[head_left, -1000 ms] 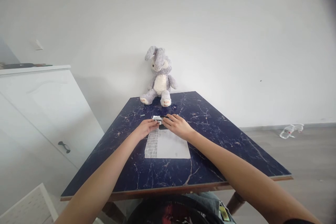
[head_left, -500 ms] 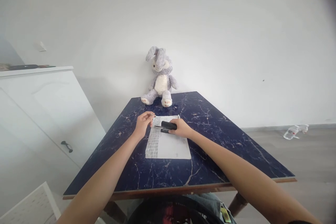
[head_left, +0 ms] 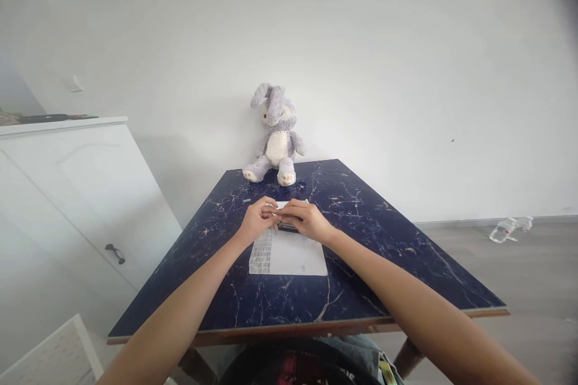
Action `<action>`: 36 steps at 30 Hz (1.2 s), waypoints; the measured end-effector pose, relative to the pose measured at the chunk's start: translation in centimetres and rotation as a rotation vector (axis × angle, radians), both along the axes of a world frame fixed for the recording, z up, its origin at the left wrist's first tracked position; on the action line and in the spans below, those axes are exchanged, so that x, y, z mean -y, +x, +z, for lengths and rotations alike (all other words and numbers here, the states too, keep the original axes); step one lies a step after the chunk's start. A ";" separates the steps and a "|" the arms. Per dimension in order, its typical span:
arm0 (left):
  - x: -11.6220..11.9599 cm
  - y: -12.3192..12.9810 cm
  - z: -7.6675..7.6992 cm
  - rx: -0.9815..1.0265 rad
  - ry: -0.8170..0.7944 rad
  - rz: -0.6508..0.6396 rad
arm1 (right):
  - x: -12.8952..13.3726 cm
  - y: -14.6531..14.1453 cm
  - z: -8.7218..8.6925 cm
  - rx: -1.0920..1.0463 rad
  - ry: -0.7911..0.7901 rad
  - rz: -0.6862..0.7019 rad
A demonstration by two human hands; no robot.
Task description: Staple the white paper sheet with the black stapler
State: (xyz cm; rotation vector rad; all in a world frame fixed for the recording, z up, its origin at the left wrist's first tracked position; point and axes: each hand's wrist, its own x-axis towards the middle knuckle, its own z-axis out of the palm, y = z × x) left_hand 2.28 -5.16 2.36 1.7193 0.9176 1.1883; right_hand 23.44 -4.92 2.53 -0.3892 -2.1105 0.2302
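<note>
Black and slim, the stapler [head_left: 289, 228] shows at mid-frame over the white sheet [head_left: 293, 257], and I see the right hand [head_left: 311, 222] curled around it, probably to keep it steady. The left hand [head_left: 256, 222] bunches its fingers narrowly at the stapler's left end, perhaps for fine control; I cannot tell whether they grip anything.

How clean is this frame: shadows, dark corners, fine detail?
Head view: soft shadow on the plain white wall, left of the grey plush rabbit; same view: top right corner darkened; same view: slim black stapler partly hidden by the bare right hand, details too small to read.
</note>
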 end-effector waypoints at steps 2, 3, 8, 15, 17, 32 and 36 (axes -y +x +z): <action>-0.6 -1.0 0.2 -0.011 0.030 0.049 | -1.0 0.7 0.0 -0.024 -0.025 -0.068; -1.1 -1.8 0.3 -0.016 0.072 0.123 | -1.8 1.3 -0.1 -0.030 -0.041 -0.144; -5.0 -8.0 -0.8 -0.418 0.232 0.560 | -6.3 7.7 -0.9 0.192 -0.202 -0.748; -8.2 -11.1 -4.6 -0.679 0.091 0.516 | -9.8 12.7 -4.4 0.281 -0.403 -0.955; -8.3 -10.9 -4.8 -0.721 0.090 0.482 | -10.1 12.5 -5.0 0.306 -0.404 -0.928; -7.9 -9.2 -3.9 -0.474 0.122 0.463 | -4.2 4.7 -1.2 0.351 -0.228 0.004; -7.2 -7.9 -3.8 -0.273 0.060 0.467 | -3.4 3.4 -1.2 0.478 -0.231 0.008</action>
